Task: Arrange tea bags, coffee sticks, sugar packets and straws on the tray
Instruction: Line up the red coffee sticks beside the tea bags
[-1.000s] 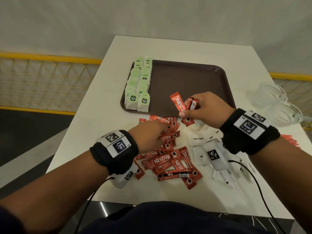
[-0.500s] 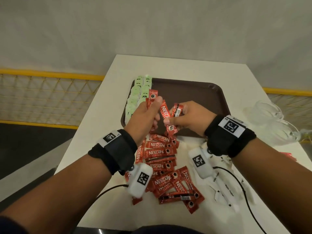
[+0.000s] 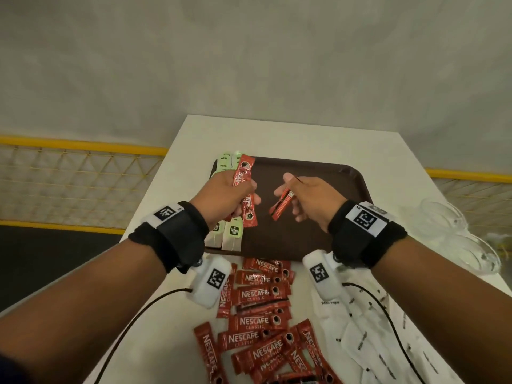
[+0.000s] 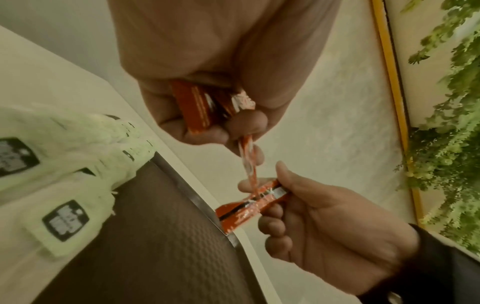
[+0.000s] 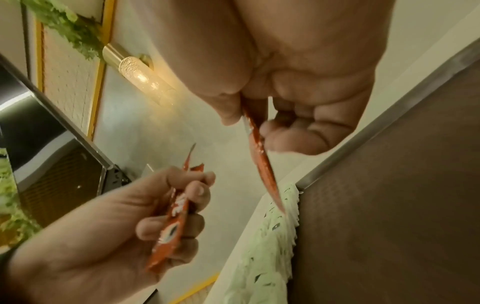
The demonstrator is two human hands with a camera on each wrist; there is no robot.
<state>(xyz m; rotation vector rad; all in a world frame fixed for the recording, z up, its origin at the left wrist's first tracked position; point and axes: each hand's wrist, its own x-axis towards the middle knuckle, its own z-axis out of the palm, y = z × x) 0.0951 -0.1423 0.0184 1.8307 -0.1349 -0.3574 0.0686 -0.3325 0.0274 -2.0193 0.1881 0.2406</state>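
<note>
**Coffee sticks come up over the tray**

Where a second ago both hands were down at the pile on the desk (image 3: 171, 342), they have now risen over the tray (image 3: 327, 187), each carrying sticks. That looks like picking finished for this round and laying down about to start, beside the tea bags (image 3: 232, 236) already ranked along the tray's left side.

From the head camera, the left hand (image 3: 221, 199) is curled round a small bunch of sticks (image 3: 243, 174), one end poking up past the thumb, another hanging below the fingers. The right hand (image 3: 307, 199) pinches a single stick (image 3: 281, 204), tilted, between thumb and fingertips, its other fingers loosely bent. Both wrists are cocked up, palms turned toward each other. More sticks lie loose on the desk near the tray's front edge, with white sugar packets (image 3: 368, 336) to their right. Straws I cannot pick out.

From the left wrist, the left grip is closed tight on its bunch (image 4: 197, 107), while the right hand (image 4: 332, 226) holds its stick (image 4: 249, 207) just above the tray rim (image 4: 207, 207).

From the right wrist, thumb and forefinger clamp the stick (image 5: 262, 160) edge-on, its tip pointing down toward the tea bags (image 5: 262, 246); the left hand (image 5: 103, 232) holds its bunch (image 5: 174, 224) upright.
</note>
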